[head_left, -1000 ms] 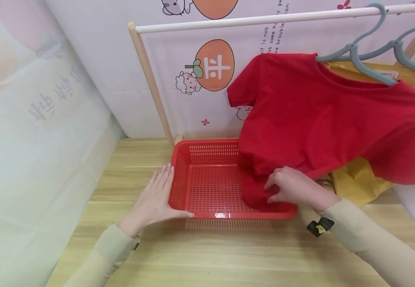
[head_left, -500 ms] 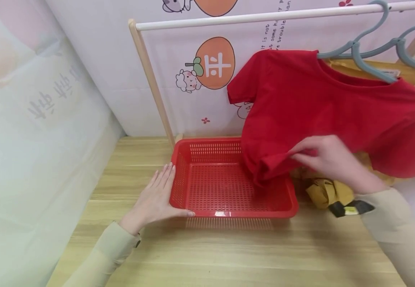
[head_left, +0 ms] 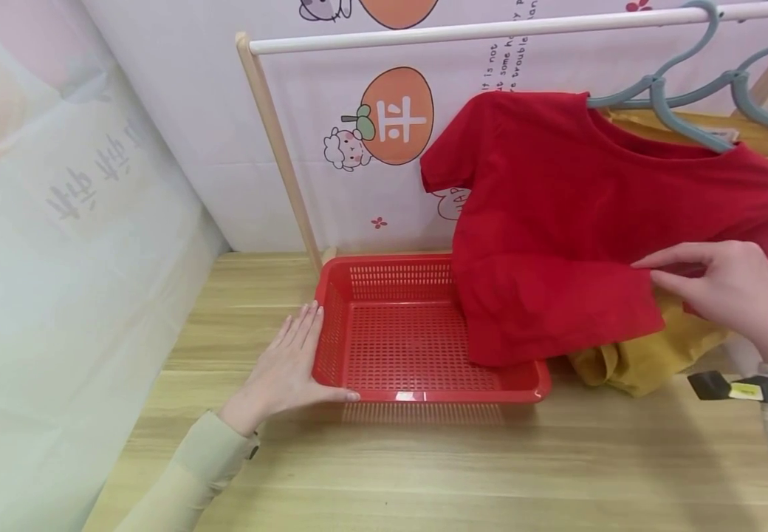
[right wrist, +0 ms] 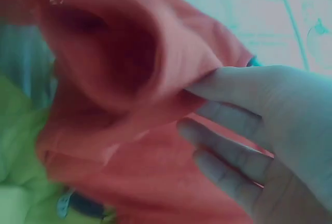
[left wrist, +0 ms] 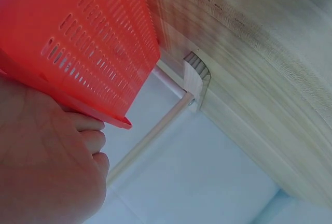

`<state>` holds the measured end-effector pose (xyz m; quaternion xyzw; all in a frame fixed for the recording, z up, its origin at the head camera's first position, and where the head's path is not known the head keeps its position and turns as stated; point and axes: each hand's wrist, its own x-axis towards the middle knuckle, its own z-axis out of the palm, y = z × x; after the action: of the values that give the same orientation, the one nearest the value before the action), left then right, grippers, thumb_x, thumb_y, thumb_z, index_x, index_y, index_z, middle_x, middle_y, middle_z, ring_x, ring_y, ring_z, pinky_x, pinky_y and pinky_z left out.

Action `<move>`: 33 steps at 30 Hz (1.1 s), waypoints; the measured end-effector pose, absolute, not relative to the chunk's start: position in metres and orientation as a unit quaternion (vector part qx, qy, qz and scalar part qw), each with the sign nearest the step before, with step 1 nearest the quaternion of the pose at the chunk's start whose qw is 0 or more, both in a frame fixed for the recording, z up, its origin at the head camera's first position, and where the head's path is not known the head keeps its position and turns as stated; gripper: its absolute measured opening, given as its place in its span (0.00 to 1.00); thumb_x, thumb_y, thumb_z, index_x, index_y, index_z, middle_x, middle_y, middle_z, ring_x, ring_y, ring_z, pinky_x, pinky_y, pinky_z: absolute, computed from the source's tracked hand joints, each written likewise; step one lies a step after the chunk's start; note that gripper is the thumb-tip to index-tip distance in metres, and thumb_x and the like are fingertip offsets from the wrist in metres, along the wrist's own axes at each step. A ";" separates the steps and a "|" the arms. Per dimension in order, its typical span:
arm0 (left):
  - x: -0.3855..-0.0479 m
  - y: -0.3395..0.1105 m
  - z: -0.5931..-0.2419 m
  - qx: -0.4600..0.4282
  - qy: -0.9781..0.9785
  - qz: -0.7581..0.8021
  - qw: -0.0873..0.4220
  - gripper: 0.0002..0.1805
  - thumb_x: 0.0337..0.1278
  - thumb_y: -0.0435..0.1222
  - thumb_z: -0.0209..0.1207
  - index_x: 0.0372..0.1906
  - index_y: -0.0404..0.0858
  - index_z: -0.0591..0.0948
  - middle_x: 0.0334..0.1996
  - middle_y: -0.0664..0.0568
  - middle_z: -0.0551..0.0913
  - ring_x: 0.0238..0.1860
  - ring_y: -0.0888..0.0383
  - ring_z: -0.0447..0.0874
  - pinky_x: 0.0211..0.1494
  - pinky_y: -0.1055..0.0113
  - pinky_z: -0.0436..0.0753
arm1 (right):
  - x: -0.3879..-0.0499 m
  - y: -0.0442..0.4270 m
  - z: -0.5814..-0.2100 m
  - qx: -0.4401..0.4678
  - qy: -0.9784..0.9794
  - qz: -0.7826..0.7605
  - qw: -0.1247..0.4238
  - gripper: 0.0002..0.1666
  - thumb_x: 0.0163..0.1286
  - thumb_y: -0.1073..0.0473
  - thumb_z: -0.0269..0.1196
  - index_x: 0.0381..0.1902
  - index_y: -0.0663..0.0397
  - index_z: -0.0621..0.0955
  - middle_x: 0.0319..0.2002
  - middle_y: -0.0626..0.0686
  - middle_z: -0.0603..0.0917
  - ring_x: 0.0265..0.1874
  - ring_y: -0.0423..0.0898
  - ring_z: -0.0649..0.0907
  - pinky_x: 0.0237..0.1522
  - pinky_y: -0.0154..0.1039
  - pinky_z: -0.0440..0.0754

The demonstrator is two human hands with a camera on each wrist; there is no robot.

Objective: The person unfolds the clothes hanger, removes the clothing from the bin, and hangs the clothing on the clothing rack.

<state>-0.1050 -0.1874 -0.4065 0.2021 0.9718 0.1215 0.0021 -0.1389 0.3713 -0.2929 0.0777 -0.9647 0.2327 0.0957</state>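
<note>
A red T-shirt [head_left: 557,192] hangs on a grey-blue hanger [head_left: 686,133], its lower left part draped into the right side of a red plastic basket [head_left: 477,397]. Between thumb and forefinger my right hand [head_left: 736,292] pinches the shirt's lower edge, pulling it up and to the right. The right wrist view shows this pinch on the shirt [right wrist: 181,177], with the other fingers loose beneath. At the basket's front left corner rests my left hand [head_left: 280,369], fingers straight along the left side and thumb on the front rim.
A wooden rack with a white rail [head_left: 464,31] stands behind the basket. Behind the red shirt hangs a yellow garment [head_left: 650,362], its lower end on the wooden tabletop [head_left: 384,473]. Patterned sheeting [head_left: 278,214] covers the back and left side.
My right hand has left the basket, taken hold of the shirt's lower edge and drawn it out to the right. More of the basket's floor shows. The left hand has stayed put.
</note>
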 end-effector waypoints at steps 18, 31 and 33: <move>-0.105 -0.188 -0.407 0.201 0.972 0.122 0.004 0.79 0.34 0.85 0.52 0.81 0.30 0.47 0.81 0.38 0.46 0.80 0.44 0.39 0.78 0.48 0.48 | -0.158 0.342 -0.340 0.196 -0.962 0.170 0.080 0.16 0.61 0.56 0.76 0.45 0.58 0.90 0.35 0.51 0.89 0.24 0.46 0.82 0.27 0.40 0.78; -0.107 -0.190 -0.406 0.203 0.971 0.125 0.006 0.79 0.35 0.85 0.52 0.81 0.31 0.47 0.81 0.39 0.46 0.80 0.45 0.39 0.78 0.47 0.49 | -0.184 0.256 -0.367 0.202 -0.954 0.223 0.003 0.29 0.54 0.54 0.81 0.51 0.61 0.87 0.43 0.55 0.88 0.39 0.51 0.85 0.44 0.53 0.84; -0.107 -0.190 -0.406 0.203 0.971 0.124 0.006 0.79 0.35 0.85 0.52 0.81 0.30 0.47 0.80 0.38 0.46 0.80 0.44 0.39 0.78 0.47 0.49 | -0.188 0.256 -0.369 0.191 -0.955 0.226 0.001 0.28 0.54 0.55 0.81 0.50 0.62 0.87 0.41 0.55 0.88 0.38 0.51 0.85 0.43 0.53 0.84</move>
<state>-0.1071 -0.1896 -0.4064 0.2032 0.9712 0.1245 0.0055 -0.1882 0.2557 -0.3690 0.1912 -0.9552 0.2259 0.0012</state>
